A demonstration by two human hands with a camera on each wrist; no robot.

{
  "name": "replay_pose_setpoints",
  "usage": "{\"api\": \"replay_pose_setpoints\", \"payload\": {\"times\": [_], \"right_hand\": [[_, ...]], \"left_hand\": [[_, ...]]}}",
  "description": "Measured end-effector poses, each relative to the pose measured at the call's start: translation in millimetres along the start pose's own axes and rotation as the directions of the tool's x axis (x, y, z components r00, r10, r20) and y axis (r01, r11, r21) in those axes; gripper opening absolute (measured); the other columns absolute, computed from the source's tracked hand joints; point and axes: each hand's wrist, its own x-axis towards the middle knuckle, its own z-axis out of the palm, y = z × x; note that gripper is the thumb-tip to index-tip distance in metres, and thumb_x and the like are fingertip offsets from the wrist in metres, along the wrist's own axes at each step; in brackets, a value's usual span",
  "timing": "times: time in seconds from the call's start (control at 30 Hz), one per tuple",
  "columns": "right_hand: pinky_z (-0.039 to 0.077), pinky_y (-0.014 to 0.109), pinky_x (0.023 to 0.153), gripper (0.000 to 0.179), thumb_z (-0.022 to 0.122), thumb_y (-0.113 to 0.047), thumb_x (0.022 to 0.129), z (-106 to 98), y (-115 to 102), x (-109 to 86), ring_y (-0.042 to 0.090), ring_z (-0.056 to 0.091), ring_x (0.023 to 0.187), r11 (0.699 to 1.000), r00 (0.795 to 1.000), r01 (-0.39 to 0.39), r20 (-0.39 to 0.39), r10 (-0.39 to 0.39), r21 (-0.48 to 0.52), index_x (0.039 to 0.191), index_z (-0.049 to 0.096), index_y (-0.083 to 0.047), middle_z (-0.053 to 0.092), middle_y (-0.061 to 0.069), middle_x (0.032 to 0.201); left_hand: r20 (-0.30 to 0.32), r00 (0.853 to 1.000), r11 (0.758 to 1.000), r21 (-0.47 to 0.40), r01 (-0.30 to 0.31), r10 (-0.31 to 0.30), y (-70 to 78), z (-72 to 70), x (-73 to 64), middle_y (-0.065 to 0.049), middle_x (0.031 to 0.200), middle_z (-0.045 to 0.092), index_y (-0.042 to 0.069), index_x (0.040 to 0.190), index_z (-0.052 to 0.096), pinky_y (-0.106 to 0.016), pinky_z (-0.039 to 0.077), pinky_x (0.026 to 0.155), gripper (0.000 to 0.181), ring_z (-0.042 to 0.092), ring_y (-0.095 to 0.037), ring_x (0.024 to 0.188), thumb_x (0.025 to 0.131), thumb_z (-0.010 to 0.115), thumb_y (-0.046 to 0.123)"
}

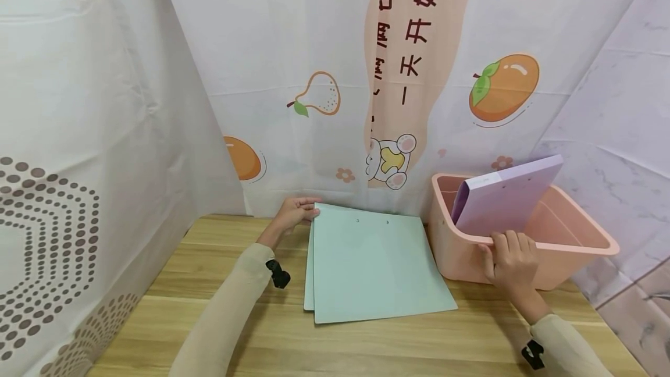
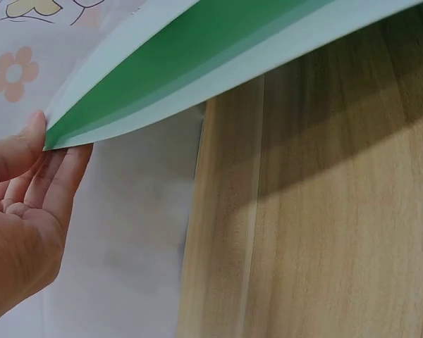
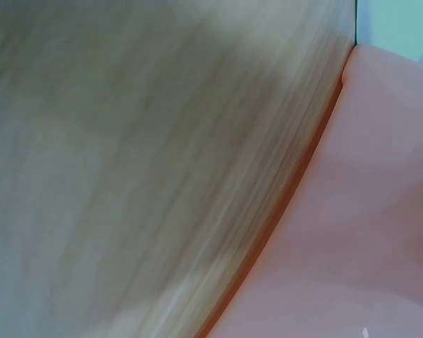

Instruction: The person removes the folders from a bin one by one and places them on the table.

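Observation:
A pale green file folder (image 1: 379, 266) lies toward the back of the wooden table, its two covers slightly out of line. My left hand (image 1: 297, 212) pinches its far left corner between thumb and fingers. In the left wrist view that hand (image 2: 32, 190) holds the covers of the folder (image 2: 148, 113) together at the corner, with a darker green inside showing between them. On the right, my right hand (image 1: 513, 263) grips the near rim of a pink plastic bin (image 1: 460, 260). A purple file folder (image 1: 502, 202) leans inside the bin, sticking up above the rim.
The wooden table (image 1: 366, 351) meets a printed curtain (image 1: 293, 150) along its back edge. White cloth (image 1: 63, 103) hangs at the left and a marbled sheet (image 1: 623, 132) at the right. Black straps (image 1: 278, 274) sit on both wrists.

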Motion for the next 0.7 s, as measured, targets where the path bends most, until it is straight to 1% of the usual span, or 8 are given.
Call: {"api": "replay_pose_setpoints", "payload": {"times": [0.07, 0.13, 0.27, 0.4, 0.5, 0.57, 0.63, 0.7], "right_hand": [[0.03, 0.055, 0.054, 0.066, 0.042, -0.049, 0.106, 0, 0, 0.1, 0.043, 0.037, 0.056, 1.0, 1.0, -0.002, -0.001, 0.002, -0.002, 0.078, 0.056, 0.009, 0.046, 0.024, 0.065], [0.03, 0.055, 0.055, 0.066, 0.042, -0.049, 0.106, 0, 0, 0.5, 0.043, 0.037, 0.056, 1.0, 1.0, -0.003, -0.003, 0.003, -0.002, 0.078, 0.056, 0.009, 0.046, 0.023, 0.064], [0.03, 0.055, 0.055, 0.066, 0.042, -0.049, 0.106, 0, -1, 1.3, 0.044, 0.037, 0.056, 1.0, 1.0, -0.007, -0.006, 0.007, 0.0, 0.078, 0.056, 0.009, 0.046, 0.023, 0.064], [0.03, 0.055, 0.055, 0.066, 0.042, -0.049, 0.106, 0, -1, 1.4, 0.044, 0.037, 0.056, 1.0, 1.0, -0.007, -0.01, 0.007, 0.0, 0.078, 0.056, 0.009, 0.046, 0.023, 0.064], [0.03, 0.055, 0.054, 0.066, 0.042, -0.049, 0.106, 0, -1, 1.0, 0.044, 0.037, 0.056, 1.0, 1.0, -0.004, -0.011, 0.004, -0.003, 0.078, 0.056, 0.009, 0.046, 0.023, 0.064], [0.03, 0.055, 0.055, 0.066, 0.042, -0.049, 0.105, 0, 0, 0.3, 0.044, 0.037, 0.056, 1.0, 1.0, -0.005, -0.009, 0.005, -0.005, 0.078, 0.056, 0.009, 0.046, 0.023, 0.064], [0.03, 0.056, 0.055, 0.066, 0.042, -0.049, 0.105, 0, 0, -0.1, 0.044, 0.038, 0.056, 1.0, 1.0, -0.007, -0.008, 0.007, -0.005, 0.078, 0.056, 0.009, 0.046, 0.023, 0.064], [0.03, 0.056, 0.056, 0.066, 0.042, -0.049, 0.105, 0, 0, -0.2, 0.044, 0.038, 0.057, 1.0, 1.0, -0.01, -0.007, 0.01, -0.003, 0.078, 0.057, 0.009, 0.047, 0.023, 0.065]], "left_hand": [[0.002, 1.0, 1.0, 0.002, 0.013, -0.013, 1.6, 0.5, -0.6, -0.025, 0.14, 0.061, 0.002, 0.138, 0.063, -0.026, 0.061, 0.075, 0.04, 0.071, -0.008, 0.093, 0.098, 0.067, 0.009], [0.004, 1.0, 1.0, 0.006, 0.018, -0.018, 3.4, 1.0, -1.4, -0.025, 0.143, 0.058, 0.001, 0.139, 0.062, -0.027, 0.061, 0.079, 0.041, 0.072, -0.015, 0.105, 0.099, 0.066, 0.009], [-0.007, 0.999, 0.999, -0.009, 0.031, -0.031, 6.4, 3.1, -1.5, -0.025, 0.146, 0.055, -0.001, 0.14, 0.06, -0.027, 0.06, 0.087, 0.041, 0.065, -0.025, 0.123, 0.1, 0.065, 0.007], [-0.054, 0.997, 0.997, -0.045, 0.057, -0.06, 8.4, 6.5, 0.5, -0.022, 0.139, 0.062, 0.001, 0.137, 0.063, -0.024, 0.06, 0.085, 0.039, 0.07, -0.015, 0.109, 0.098, 0.067, 0.005], [-0.102, 0.991, 0.995, -0.064, 0.075, -0.081, 10.0, 9.3, 2.1, -0.013, 0.124, 0.073, 0.004, 0.132, 0.068, -0.023, 0.06, 0.08, 0.035, 0.071, -0.008, 0.095, 0.097, 0.068, 0.006], [-0.132, 0.987, 0.994, -0.071, 0.085, -0.094, 10.6, 11.3, 2.9, -0.007, 0.112, 0.075, 0.007, 0.129, 0.071, -0.024, 0.06, 0.077, 0.032, 0.071, -0.008, 0.091, 0.097, 0.069, 0.008], [-0.152, 0.984, 0.994, -0.063, 0.085, -0.094, 11.0, 12.9, 3.7, -0.004, 0.111, 0.074, 0.008, 0.127, 0.073, -0.024, 0.06, 0.076, 0.03, 0.071, -0.009, 0.091, 0.097, 0.07, 0.009], [-0.161, 0.983, 0.995, -0.056, 0.085, -0.093, 11.4, 13.9, 4.4, -0.008, 0.117, 0.074, 0.009, 0.126, 0.073, -0.025, 0.06, 0.075, 0.03, 0.071, -0.009, 0.091, 0.097, 0.07, 0.009]]}}
